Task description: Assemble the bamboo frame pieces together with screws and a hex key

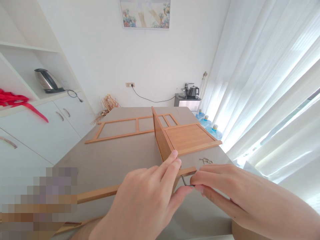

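My right hand (232,190) pinches the long arm of a bent hex key (184,181) between thumb and fingers. The key's other end meets a wooden rail (190,171). My left hand (147,190) is closed over the joint of this rail and an upright wooden panel (162,138), its index and middle fingers along the panel's near end. Its thumb reaches toward the hex key, by my right fingertips. My left hand hides much of the joint. Another wooden bar (97,194) runs out to the left behind my left hand.
On the grey table (120,156) lie a framed wooden panel (191,136), an open wooden frame (117,136) and several loose screws (206,160). Left is a cabinet (32,140) with a kettle (47,80). Water jugs (215,131) and curtains (250,66) are right. A blurred patch covers the lower left.
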A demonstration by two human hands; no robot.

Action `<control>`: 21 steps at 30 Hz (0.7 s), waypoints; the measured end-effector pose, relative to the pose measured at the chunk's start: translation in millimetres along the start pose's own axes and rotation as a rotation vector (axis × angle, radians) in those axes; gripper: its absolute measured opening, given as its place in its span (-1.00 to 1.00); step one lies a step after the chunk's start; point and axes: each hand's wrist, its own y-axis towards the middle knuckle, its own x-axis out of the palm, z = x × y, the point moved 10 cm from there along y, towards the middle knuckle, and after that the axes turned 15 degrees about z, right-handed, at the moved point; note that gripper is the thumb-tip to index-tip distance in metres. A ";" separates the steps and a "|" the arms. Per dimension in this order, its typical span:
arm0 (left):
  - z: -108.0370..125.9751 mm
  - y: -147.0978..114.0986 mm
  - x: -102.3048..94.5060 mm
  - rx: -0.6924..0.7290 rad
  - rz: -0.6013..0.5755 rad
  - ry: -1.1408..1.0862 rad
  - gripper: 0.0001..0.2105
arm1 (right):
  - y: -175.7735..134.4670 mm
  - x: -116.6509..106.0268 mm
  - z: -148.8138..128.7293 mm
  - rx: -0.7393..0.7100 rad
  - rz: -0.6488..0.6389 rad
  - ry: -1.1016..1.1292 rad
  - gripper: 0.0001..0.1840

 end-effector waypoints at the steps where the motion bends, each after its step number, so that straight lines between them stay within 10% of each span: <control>1: 0.0 -0.1 -0.3 -0.002 -0.001 -0.003 -0.60 | -0.1 -1.6 0.0 -0.001 0.008 0.018 -0.69; 21: 0.2 0.0 1.1 -0.001 -0.013 -0.026 -0.59 | -4.8 -6.6 -3.2 -0.045 0.074 -0.025 -0.70</control>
